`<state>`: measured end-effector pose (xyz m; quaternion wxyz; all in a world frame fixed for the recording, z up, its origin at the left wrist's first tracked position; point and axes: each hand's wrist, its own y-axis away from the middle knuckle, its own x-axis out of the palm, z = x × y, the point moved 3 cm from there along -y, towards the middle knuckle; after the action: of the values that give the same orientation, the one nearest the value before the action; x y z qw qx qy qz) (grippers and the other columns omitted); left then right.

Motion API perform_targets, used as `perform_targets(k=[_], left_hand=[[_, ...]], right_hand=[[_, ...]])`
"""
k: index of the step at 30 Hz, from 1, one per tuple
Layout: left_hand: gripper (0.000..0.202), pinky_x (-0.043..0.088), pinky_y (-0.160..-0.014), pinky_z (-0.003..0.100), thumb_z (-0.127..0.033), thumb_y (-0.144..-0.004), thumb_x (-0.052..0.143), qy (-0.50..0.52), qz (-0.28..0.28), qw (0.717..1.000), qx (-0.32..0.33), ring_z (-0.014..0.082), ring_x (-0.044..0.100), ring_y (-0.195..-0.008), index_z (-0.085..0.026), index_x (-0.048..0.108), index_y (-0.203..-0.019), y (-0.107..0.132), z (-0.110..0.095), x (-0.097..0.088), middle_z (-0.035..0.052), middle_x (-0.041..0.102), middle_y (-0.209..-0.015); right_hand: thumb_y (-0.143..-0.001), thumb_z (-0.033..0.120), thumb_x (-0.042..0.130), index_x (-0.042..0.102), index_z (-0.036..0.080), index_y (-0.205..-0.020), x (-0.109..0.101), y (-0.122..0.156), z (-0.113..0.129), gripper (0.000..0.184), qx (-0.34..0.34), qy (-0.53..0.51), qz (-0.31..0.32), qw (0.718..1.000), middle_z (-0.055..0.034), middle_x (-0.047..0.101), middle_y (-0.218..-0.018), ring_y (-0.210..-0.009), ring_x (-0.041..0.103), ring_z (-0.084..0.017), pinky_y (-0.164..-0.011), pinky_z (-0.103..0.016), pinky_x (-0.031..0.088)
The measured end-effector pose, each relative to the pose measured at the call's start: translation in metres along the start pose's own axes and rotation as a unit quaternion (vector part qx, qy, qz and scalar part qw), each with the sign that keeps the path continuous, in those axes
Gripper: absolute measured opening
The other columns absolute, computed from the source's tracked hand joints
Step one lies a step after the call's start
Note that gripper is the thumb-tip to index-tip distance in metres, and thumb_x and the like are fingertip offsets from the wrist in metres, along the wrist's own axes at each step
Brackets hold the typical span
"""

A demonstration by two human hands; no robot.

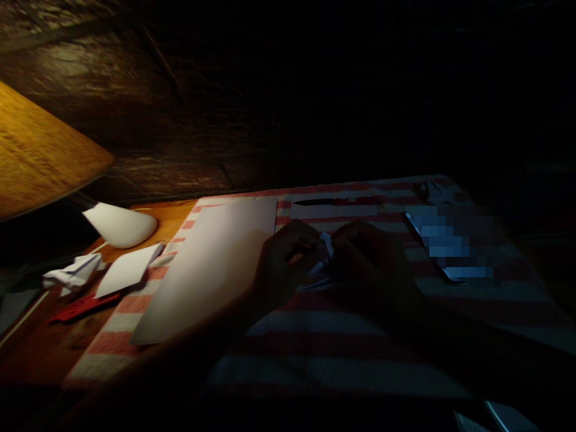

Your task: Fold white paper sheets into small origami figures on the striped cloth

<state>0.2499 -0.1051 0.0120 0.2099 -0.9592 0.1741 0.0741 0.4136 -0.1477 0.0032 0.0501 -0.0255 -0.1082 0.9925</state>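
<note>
The scene is very dark. My left hand (281, 264) and my right hand (369, 258) meet over a red-and-white striped cloth (315, 354). Both are curled round a small folded piece of white paper (324, 255) held between them. Only slivers of the paper show between the fingers; its shape is hidden. A large blank sheet of paper (211, 270) lies just left of my left hand.
A lamp with an orange shade (40, 156) and white base (121, 225) stands at the left. Near it lie a small white sheet (128, 270), a crumpled paper (74, 271) and a red strip (83, 306). A lit phone (454, 243) and a dark pen (335, 201) lie farther back.
</note>
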Motion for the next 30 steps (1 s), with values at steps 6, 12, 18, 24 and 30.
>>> perform_targets(k=[6, 12, 18, 24, 30], left_hand=[[0.009, 0.055, -0.074, 0.025, -0.016, -0.078, 0.073, -0.004, -0.010, 1.000, -0.020, 0.0133, 0.063, -0.078, -0.018, 0.067, -0.072, 0.001, 0.003, -0.002, 0.0023, 0.066, -0.084], [0.009, 0.053, -0.067, 0.024, -0.019, -0.077, 0.074, 0.018, -0.031, 0.997, -0.063, 0.0119, 0.061, -0.070, -0.017, 0.066, -0.072, 0.003, 0.007, -0.001, 0.0012, 0.067, -0.077], [0.014, 0.049, -0.061, 0.022, -0.021, -0.076, 0.075, 0.048, -0.045, 0.994, -0.087, 0.0108, 0.059, -0.064, -0.017, 0.064, -0.068, 0.003, 0.006, 0.000, -0.0016, 0.062, -0.066], [0.021, 0.045, -0.055, 0.021, -0.023, -0.076, 0.074, 0.061, -0.053, 0.992, -0.102, 0.0097, 0.054, -0.059, -0.018, 0.059, -0.063, 0.007, 0.005, 0.002, -0.0029, 0.059, -0.062], [0.021, 0.043, -0.054, 0.021, -0.022, -0.073, 0.076, 0.054, -0.061, 0.991, -0.108, 0.0097, 0.052, -0.059, -0.018, 0.058, -0.063, 0.007, 0.003, 0.003, -0.0035, 0.055, -0.061]], right_hand=[[-0.089, 0.026, 0.066, 0.068, 0.018, -0.085, -0.002, -0.004, 0.000, 0.009, 0.006, 0.049, 0.034, 0.998, -0.0032, 0.071, -0.081, -0.073, 0.067, -0.017, -0.066, -0.030, 0.053], [-0.083, 0.027, 0.073, 0.069, 0.017, -0.080, -0.005, -0.010, 0.004, 0.011, 0.003, 0.082, 0.053, 0.995, -0.0049, 0.072, -0.081, -0.072, 0.068, -0.019, -0.066, -0.031, 0.053], [-0.085, 0.030, 0.073, 0.066, 0.017, -0.078, 0.000, -0.004, 0.002, 0.016, 0.022, 0.066, 0.018, 0.997, -0.0035, 0.069, -0.075, -0.068, 0.064, -0.016, -0.059, -0.027, 0.049], [-0.088, 0.029, 0.071, 0.064, 0.018, -0.081, 0.002, 0.001, -0.002, 0.015, 0.021, 0.044, 0.016, 0.999, -0.0021, 0.068, -0.076, -0.066, 0.063, -0.015, -0.057, -0.026, 0.049], [-0.091, 0.028, 0.068, 0.062, 0.019, -0.082, 0.002, 0.005, -0.006, 0.014, 0.003, 0.048, 0.015, 0.999, -0.0020, 0.068, -0.079, -0.070, 0.065, -0.016, -0.060, -0.028, 0.051]])
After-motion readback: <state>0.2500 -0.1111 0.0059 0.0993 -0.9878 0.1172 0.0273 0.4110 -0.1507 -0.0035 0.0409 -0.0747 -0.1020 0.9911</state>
